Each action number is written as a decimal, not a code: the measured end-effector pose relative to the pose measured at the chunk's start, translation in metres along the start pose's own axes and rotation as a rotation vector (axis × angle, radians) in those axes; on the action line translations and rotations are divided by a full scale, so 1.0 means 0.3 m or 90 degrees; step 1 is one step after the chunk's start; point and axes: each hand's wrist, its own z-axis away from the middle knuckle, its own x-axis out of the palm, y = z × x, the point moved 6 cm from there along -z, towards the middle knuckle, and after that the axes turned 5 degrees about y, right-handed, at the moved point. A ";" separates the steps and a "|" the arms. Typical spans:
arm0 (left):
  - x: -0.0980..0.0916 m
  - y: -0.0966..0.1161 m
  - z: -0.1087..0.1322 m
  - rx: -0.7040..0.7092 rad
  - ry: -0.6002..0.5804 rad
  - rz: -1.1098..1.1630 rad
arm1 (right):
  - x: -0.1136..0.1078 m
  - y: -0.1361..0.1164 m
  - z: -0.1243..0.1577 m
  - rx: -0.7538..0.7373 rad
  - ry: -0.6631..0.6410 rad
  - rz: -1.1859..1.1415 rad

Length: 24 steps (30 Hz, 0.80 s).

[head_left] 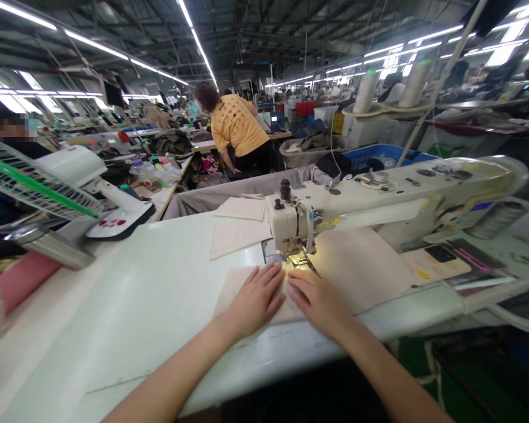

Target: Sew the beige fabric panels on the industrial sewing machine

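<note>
Head view: we note both forearms reaching forward from the lower edge, converging toward the machine head; the left hand lies flat, palm down, fingers extended and close together, pointing away from the person toward the presser foot; the right hand lies the same way, flat and unclenched, just beside the left, index fingers nearly touching. Neither hand grips anything; both press down on the beige cloth piece.

The cloth piece lies flat on the white table, directly before the sewing machine, its far edge at the presser foot; as far as we can tell its long axis runs left to right across the table, though the hands cover much of it. The machine's arm extends to the right.

Two further beige pieces lie behind on the table; a fan stands at left; a person in a yellow shirt bends over a bench well beyond.
</note>
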 end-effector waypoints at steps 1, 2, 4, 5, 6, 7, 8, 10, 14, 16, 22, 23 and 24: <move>-0.003 -0.004 -0.003 0.000 -0.003 0.002 | 0.001 0.001 -0.005 0.000 0.001 0.000; -0.006 -0.007 -0.006 0.001 -0.001 0.005 | 0.002 0.002 -0.009 0.000 0.002 0.000; -0.008 -0.006 -0.009 0.006 0.008 0.011 | 0.001 0.003 -0.012 0.001 0.004 -0.002; -0.008 -0.005 -0.009 0.007 0.012 0.011 | 0.001 0.003 -0.013 0.002 0.004 -0.005; -0.008 -0.004 -0.009 0.006 0.013 0.010 | 0.000 0.004 -0.012 0.002 0.005 -0.006; -0.006 -0.004 -0.009 0.003 0.010 0.009 | 0.000 0.004 -0.011 0.001 0.004 -0.007; -0.005 -0.003 -0.009 -0.001 0.005 0.007 | 0.001 0.005 -0.009 0.000 0.004 -0.007; -0.003 0.000 -0.008 -0.008 -0.006 0.006 | 0.005 0.008 -0.005 -0.004 0.003 -0.002; 0.001 -0.003 -0.008 -0.010 -0.013 0.008 | 0.015 0.020 -0.001 -0.018 0.012 0.012; 0.005 -0.013 -0.011 -0.008 -0.010 0.006 | 0.017 0.021 -0.007 -0.023 0.018 0.016; 0.006 -0.033 -0.018 0.002 -0.020 -0.009 | 0.001 -0.003 -0.005 -0.043 0.030 0.036; 0.001 -0.023 -0.013 0.010 -0.022 -0.011 | -0.006 -0.010 0.010 -0.045 0.035 0.041; -0.005 -0.004 -0.003 0.027 -0.026 -0.007 | -0.015 -0.017 0.030 -0.047 0.042 0.046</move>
